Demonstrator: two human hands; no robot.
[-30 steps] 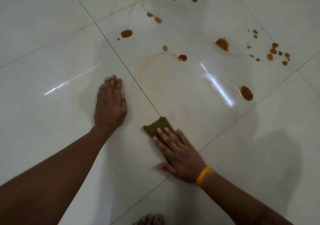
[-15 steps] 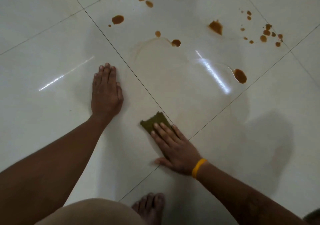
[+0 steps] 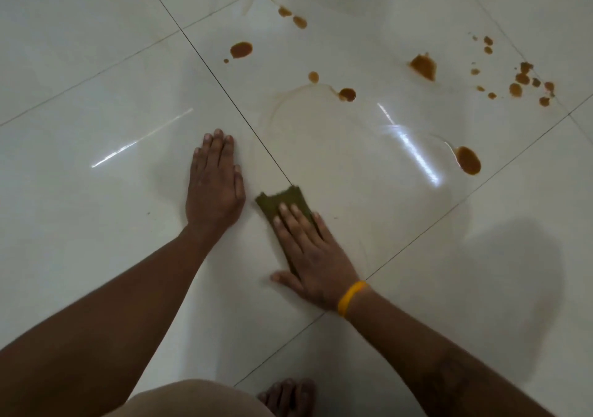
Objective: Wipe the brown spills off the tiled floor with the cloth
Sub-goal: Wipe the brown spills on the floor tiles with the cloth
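Many brown spills dot the glossy tiled floor, most of them well ahead of the hands, and a thin wet film spreads between them. The right hand lies flat on the olive cloth, fingers spread open and pressing it to the tile rather than gripping it; the cloth sits on the grout line, just beside the left hand, which is splayed flat on bare tile as a prop. The cloth looks thin, soft and light (probably damp), so it should bunch easily; palm pressure over its middle seems wiser than pinching an edge. The wet tile likely lets it slide readily.
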